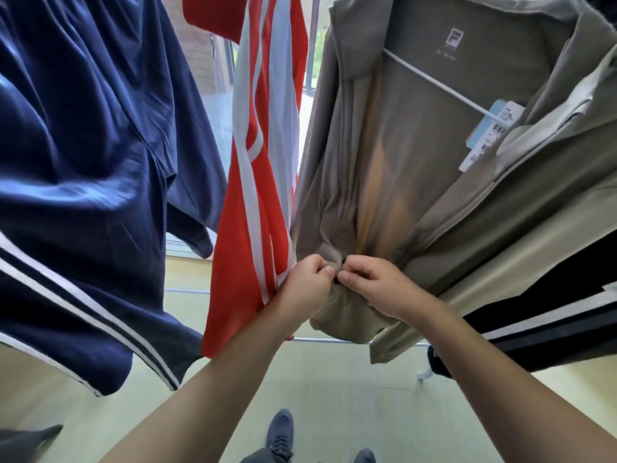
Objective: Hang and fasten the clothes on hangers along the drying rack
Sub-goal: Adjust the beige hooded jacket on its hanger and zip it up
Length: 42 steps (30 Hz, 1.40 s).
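Khaki jacket (417, 182) on white hanger (434, 80), front open, hem bunched

Khaki jacket (417, 195) — matt cloth; navy top (83, 162) — w/ slight sheen.

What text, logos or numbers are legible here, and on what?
"FILA": box logo printed inside the neck of the khaki jacket.
Small print under that logo: too blurred to read.
Hang tags clipped at the jacket's collar: barcodes and fine print show, but too small to read.
Navy garment, red-and-white garment: stripes only, no text visible.
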Available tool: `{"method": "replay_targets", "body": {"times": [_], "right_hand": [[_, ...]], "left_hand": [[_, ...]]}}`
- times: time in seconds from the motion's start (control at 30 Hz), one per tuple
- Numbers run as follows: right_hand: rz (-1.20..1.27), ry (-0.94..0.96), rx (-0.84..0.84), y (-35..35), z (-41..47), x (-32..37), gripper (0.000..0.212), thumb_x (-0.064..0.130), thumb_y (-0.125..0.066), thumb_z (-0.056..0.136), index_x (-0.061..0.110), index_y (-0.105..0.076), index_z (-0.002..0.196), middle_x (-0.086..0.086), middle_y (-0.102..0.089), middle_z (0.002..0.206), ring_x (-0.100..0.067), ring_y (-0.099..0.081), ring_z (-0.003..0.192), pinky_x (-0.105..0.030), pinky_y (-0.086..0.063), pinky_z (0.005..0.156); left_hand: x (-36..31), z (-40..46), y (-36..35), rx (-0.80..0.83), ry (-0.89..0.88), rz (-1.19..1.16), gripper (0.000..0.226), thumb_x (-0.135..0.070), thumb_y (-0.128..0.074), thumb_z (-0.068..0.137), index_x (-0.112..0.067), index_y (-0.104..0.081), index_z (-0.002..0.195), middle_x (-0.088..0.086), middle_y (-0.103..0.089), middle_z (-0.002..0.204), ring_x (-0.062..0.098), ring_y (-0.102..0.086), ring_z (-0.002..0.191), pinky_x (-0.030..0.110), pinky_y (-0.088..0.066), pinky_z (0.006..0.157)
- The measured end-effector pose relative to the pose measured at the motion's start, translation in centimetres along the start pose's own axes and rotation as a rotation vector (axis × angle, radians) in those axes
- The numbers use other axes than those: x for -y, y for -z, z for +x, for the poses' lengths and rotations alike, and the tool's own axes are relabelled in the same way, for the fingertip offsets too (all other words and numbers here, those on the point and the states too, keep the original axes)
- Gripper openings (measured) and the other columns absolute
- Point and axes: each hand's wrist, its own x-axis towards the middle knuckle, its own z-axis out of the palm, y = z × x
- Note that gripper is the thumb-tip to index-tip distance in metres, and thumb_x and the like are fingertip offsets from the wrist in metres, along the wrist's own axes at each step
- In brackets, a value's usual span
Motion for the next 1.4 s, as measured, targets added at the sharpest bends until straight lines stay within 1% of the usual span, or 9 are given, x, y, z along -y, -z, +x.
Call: {"method": "replay_targets", "body": {"times": [0.17,0.4,0.53,0.7,0.83,1.03,1.17,1.27,1.4], "right_hand": [[0.191,-0.04,-0.034,-0.2,0.0,-0.2,0.031,0.022,-0.06,0.095,0.028,-0.058,0.065,0.016,-0.049,0.06,-0.002,-0.044,0.062,-0.02,-0.036,0.062],[0.371,-0.098,0.04,0.3,0.7,0.7,0.032,0.017,-0.05,0.101,0.022,-0.057,0.07,0.018,-0.051,0.057,0.004,-0.045,0.056,-0.013,-0.036,0.056],[0.187,-0.047,-0.004,0.3,1.2,0.3,0.031,0.023,-0.054,0.098,0.022,-0.055,0.067,0.017,-0.045,0.057,-0.003,-0.039,0.06,-0.027,-0.034,0.062],[0.193,-0.025,-0.034,0.8,1.6,0.0,0.026,0.028,-0.058,0.093,0.023,-0.059,0.067,0.016,-0.048,0.06,-0.004,-0.042,0.064,-0.03,-0.036,0.066],[0.176,-0.023,-0.015,0.5,1.2,0.0,0.028,0.022,-0.058,0.096,0.022,-0.058,0.068,0.014,-0.047,0.061,-0.005,-0.042,0.063,-0.028,-0.036,0.064],[0.166,-0.028,0.024,1.0,1.3,1.5,0.03,0.024,-0.052,0.099,0.022,-0.052,0.069,0.014,-0.042,0.06,-0.003,-0.039,0.06,-0.027,-0.034,0.062],[0.072,-0.027,0.086,1.3,1.4,1.6,0.03,0.024,-0.053,0.099,0.021,-0.048,0.069,0.013,-0.04,0.061,-0.006,-0.038,0.061,-0.028,-0.033,0.062],[0.047,-0.009,0.065,1.7,1.4,0.8,0.034,0.019,-0.055,0.098,0.02,-0.049,0.065,0.015,-0.042,0.057,-0.002,-0.037,0.058,-0.026,-0.033,0.061],[-0.005,0.02,0.02,1.1,1.7,0.5,0.028,0.022,-0.057,0.096,0.005,-0.058,0.075,0.008,-0.047,0.065,-0.005,-0.043,0.064,-0.028,-0.036,0.063]], "left_hand": [[-0.3,-0.3,0.3,-0.047,-0.128,0.157,0.022,-0.025,-0.05,0.098,-0.007,-0.054,0.085,0.016,-0.061,0.081,0.032,-0.06,0.08,0.045,-0.051,0.072],[-0.1,0.3,2.0,0.179,-0.083,-0.099,0.028,-0.023,-0.056,0.094,-0.018,-0.049,0.067,-0.005,-0.042,0.057,0.014,-0.042,0.055,0.033,-0.034,0.059],[-0.7,0.3,2.0,0.138,-0.152,0.104,0.035,-0.02,-0.053,0.097,-0.017,-0.044,0.063,-0.001,-0.042,0.061,0.019,-0.043,0.065,0.036,-0.035,0.066],[-1.2,-0.6,2.3,0.07,-0.241,0.199,0.034,-0.019,-0.048,0.1,-0.015,-0.042,0.067,0.0,-0.042,0.063,0.019,-0.043,0.066,0.038,-0.037,0.064],[-0.7,-1.2,2.6,0.118,-0.164,0.045,0.039,-0.014,-0.049,0.101,-0.023,-0.047,0.063,-0.005,-0.043,0.061,0.011,-0.042,0.062,0.029,-0.033,0.059],[-0.5,0.1,3.8,0.253,-0.055,-0.246,0.022,-0.008,-0.05,0.102,-0.007,-0.059,0.081,-0.009,-0.043,0.053,0.006,-0.039,0.048,0.023,-0.029,0.051],[-0.8,0.1,3.5,0.258,-0.029,-0.199,0.028,-0.014,-0.052,0.101,-0.012,-0.062,0.075,-0.009,-0.052,0.055,0.005,-0.049,0.053,0.022,-0.038,0.057],[-0.6,-0.5,2.9,0.199,-0.081,-0.033,0.029,-0.031,-0.053,0.094,-0.007,-0.065,0.086,0.008,-0.058,0.074,0.019,-0.054,0.073,0.036,-0.043,0.071],[-1.2,-1.2,2.3,0.08,-0.168,0.191,0.029,-0.023,-0.045,0.102,-0.001,-0.06,0.09,0.016,-0.058,0.08,0.018,-0.049,0.071,0.035,-0.038,0.065]]}}
